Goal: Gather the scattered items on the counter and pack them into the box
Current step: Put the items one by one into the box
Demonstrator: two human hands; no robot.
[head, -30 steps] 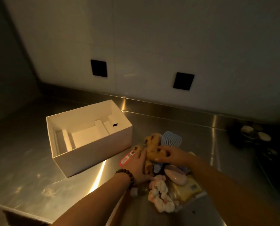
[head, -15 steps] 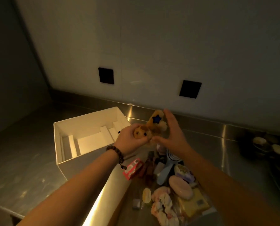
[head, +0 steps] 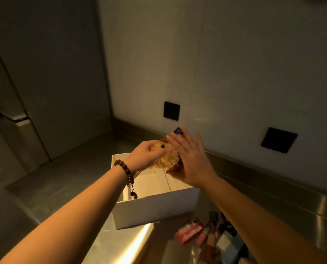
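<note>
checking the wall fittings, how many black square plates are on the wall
2. One black square wall plate is above the held fuzzy tan plush toy; the other black square plate is farther right. More may lie outside the view.

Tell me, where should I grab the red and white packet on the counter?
Judging from here, grip the red and white packet by its two long edges, coming down from above. It lies flat on the steel counter, its left side free, while other small items crowd its right.
</note>
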